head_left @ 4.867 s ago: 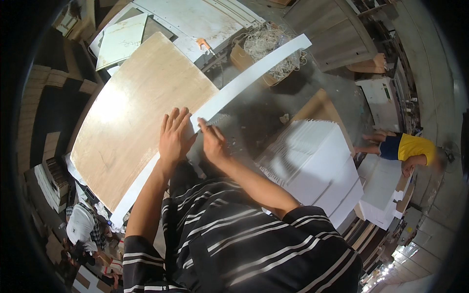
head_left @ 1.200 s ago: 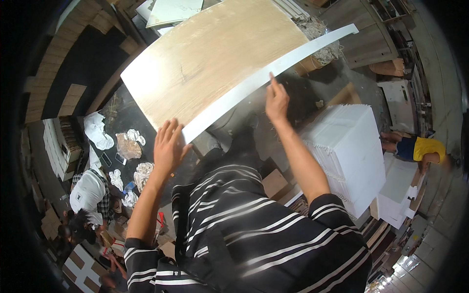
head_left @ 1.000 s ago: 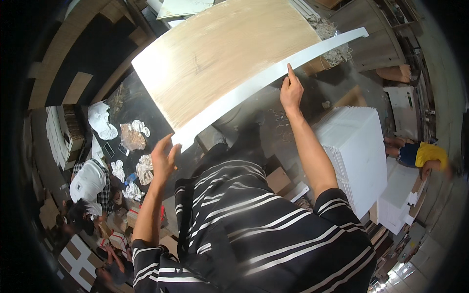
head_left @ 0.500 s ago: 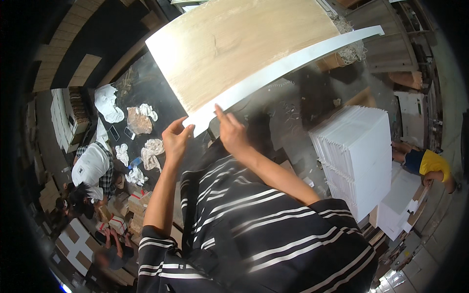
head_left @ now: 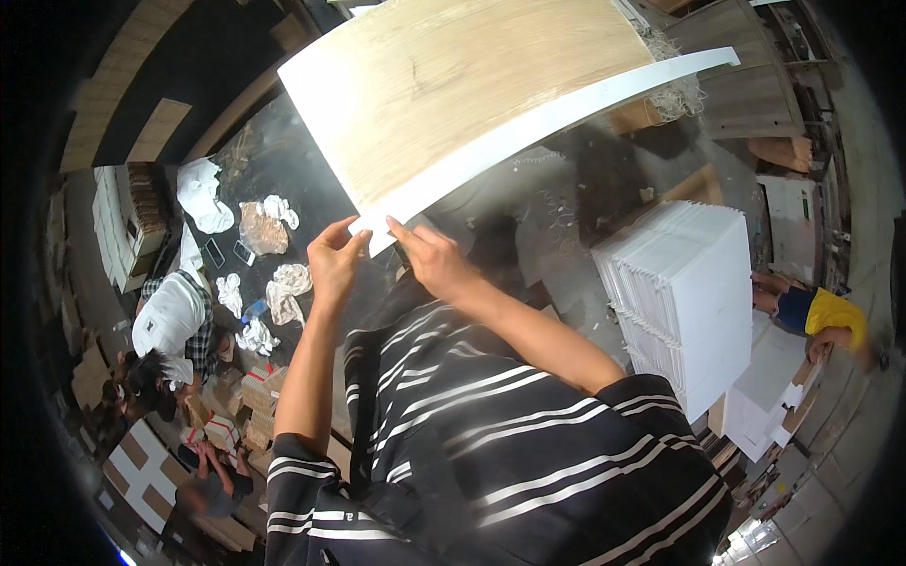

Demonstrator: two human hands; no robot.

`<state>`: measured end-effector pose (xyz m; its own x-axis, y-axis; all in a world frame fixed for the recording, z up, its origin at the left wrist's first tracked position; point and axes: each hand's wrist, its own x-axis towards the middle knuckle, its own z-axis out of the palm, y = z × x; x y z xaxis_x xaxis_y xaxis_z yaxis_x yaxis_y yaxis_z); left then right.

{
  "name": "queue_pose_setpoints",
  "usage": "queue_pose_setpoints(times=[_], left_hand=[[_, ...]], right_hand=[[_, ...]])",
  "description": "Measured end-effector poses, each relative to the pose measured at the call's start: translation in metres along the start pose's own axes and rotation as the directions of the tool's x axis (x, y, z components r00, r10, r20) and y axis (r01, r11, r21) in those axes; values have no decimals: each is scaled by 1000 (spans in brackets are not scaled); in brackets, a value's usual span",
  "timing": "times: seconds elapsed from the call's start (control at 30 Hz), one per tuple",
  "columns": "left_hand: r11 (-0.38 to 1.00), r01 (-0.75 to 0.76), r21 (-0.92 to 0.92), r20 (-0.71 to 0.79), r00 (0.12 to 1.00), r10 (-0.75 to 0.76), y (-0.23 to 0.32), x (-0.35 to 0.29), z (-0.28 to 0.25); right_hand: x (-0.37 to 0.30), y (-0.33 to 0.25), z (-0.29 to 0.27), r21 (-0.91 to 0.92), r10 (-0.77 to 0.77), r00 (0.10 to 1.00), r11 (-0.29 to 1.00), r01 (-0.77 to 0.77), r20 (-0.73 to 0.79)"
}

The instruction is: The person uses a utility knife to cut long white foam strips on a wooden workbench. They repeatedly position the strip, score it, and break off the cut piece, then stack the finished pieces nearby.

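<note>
A wood-grain panel (head_left: 453, 99) lies at the top of the view. Along its near edge runs a long white strip (head_left: 510, 137), whose far right end sticks out past the panel. At the near left corner my left hand (head_left: 332, 269) is closed, thumb and index finger pinching the end of the strip. My right hand (head_left: 439, 264) is just to the right of it. Its index finger is stretched out with the tip against the strip near that end, and the other fingers are loosely bent. Its palm side is hidden.
Crumpled white cloths (head_left: 285, 292) and two phones (head_left: 243, 252) lie on the dark surface at left. A tall stack of white panels (head_left: 698, 292) stands at right. One person in yellow (head_left: 835, 316) is beyond it; others, including one in a white top (head_left: 170, 316), are at lower left.
My right hand has moved left and slightly down along the strip, bringing its index fingertip close to my left hand. My left hand keeps its pinch at the corner.
</note>
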<state>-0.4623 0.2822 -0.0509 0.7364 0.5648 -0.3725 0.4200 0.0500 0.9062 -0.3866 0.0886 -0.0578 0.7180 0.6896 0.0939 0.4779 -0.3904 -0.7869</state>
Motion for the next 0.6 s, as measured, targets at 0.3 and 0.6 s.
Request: queue_pose_setpoints(times=[0.3, 0.6], left_hand=[[999, 34, -24, 33, 999, -33, -6, 10, -4], [998, 36, -50, 11, 999, -36, 0, -1, 5]], right_hand=[[53, 153, -124, -22, 90, 734, 990, -142, -674], [40, 96, -44, -29, 40, 745, 996, -79, -666]])
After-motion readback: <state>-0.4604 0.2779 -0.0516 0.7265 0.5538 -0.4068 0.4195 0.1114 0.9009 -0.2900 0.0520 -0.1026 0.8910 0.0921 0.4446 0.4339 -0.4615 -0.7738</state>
